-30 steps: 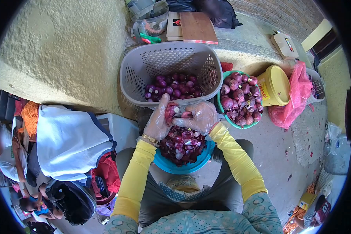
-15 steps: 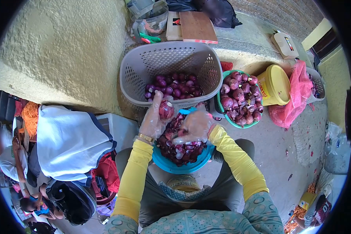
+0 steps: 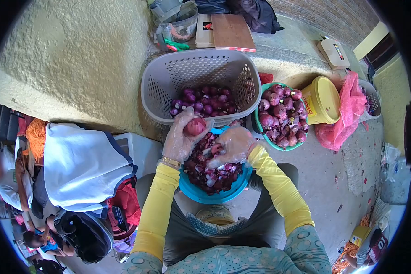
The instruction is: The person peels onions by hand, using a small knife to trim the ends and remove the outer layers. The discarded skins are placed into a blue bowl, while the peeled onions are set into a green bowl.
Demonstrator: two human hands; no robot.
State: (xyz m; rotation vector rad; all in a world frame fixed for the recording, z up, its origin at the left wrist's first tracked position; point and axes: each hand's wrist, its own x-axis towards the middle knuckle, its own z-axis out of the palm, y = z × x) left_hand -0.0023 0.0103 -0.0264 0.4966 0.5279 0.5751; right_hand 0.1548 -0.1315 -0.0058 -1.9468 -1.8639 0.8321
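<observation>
My left hand, in a clear plastic glove, is closed around a red onion by the near rim of the grey basket. My right hand, gloved too, hovers over the blue basin with its fingers curled. A small reddish piece shows at its fingertips, but what the fingers hold is mostly hidden. Dark red onion skins fill the basin between my knees. Shiny peeled onions lie in the grey perforated basket just beyond my hands.
To the right stands a green-rimmed basin heaped with unpeeled onions. Beyond it are a yellow bucket and a pink mesh bag. A rough wall rises at left, above a white cloth. Other people sit at both edges.
The onion in my left hand has turned, and a smoother pink side faces up. My right hand has shifted slightly right, its fingers more curled, with a reddish piece now showing.
</observation>
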